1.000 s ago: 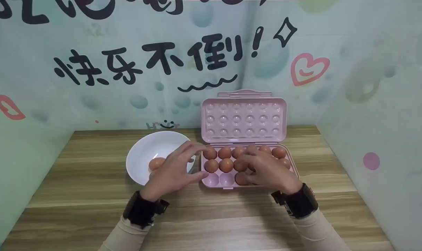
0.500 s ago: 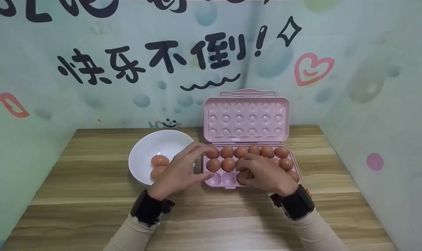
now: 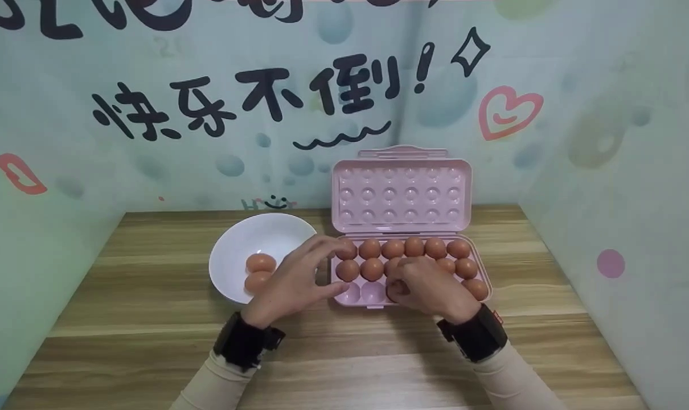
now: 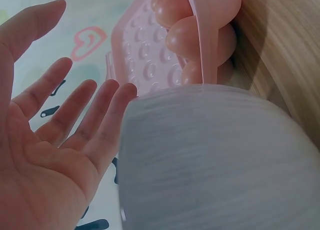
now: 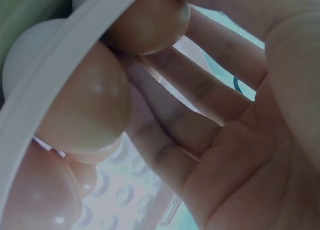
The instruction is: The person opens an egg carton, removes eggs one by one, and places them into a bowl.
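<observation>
A pink egg box [image 3: 373,294] stands with its lid up, brown eggs in its cells. My right hand [image 3: 430,287] is over the front row, fingers and thumb round an egg [image 5: 150,23] that sits in its cell; in the head view the hand mostly hides it. My left hand [image 3: 293,279] is held at the box's left end, fingers spread and loosely bent, holding nothing; the left wrist view shows its bare palm. Beside it, partly behind this hand, is a white bowl [image 3: 228,256] with two brown eggs [image 3: 260,263] visible.
Two front-left cells of the box hold no egg. The lid [image 3: 401,196] leans near the printed backdrop [image 3: 168,176] at the back of the wooden table [image 3: 344,364]. Each wrist wears a black strap [image 3: 245,341].
My right hand has shifted slightly left and its fingers have curled closer round the front-row egg. A second egg in the bowl has come into sight. My left hand has hardly moved.
</observation>
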Motion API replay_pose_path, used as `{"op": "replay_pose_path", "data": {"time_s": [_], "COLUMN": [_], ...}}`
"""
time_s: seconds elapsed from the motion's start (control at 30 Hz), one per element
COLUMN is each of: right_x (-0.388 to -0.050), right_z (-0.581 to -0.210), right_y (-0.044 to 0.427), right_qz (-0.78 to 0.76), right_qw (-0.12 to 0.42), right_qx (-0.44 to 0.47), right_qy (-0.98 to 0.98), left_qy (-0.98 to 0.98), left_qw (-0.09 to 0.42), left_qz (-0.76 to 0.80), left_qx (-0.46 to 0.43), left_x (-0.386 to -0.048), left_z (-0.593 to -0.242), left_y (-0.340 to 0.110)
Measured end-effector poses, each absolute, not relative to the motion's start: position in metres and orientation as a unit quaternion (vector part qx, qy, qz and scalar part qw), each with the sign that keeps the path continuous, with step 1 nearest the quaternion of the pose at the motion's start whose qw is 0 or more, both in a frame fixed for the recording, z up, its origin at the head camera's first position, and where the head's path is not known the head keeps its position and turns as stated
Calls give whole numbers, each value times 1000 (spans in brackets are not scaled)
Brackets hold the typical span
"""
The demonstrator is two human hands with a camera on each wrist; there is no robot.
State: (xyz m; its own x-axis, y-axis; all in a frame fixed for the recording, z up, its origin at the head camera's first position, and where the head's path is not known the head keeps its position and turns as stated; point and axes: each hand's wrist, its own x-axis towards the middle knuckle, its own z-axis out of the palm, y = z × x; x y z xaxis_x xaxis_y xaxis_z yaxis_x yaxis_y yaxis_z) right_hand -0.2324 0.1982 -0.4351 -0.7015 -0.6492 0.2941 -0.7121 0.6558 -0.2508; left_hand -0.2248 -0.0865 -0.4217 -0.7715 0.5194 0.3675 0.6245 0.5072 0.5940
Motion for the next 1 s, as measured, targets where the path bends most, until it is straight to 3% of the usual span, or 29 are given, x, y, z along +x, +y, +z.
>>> {"op": "replay_pose_path", "data": {"time_s": [0.37,0.63,1.0], "right_x": [-233,-236,-228], "right_z": [-429,-414,-400], "right_y": [201,208,205], "right_qz": [200,247,398], "right_qw": [69,110,111], "right_qx": [378,380,304], "right_qy": [-901,-885,-858], "left_qy": [-863,-864,-838], "left_qw": [71,103,148], "left_qz": [-381,-383,-411], "left_qx": [-324,-310,-328], "left_x": [-226,-224,-222], "left_z": [-421,-420,-422], "left_y": [-87,-84,-70]}}
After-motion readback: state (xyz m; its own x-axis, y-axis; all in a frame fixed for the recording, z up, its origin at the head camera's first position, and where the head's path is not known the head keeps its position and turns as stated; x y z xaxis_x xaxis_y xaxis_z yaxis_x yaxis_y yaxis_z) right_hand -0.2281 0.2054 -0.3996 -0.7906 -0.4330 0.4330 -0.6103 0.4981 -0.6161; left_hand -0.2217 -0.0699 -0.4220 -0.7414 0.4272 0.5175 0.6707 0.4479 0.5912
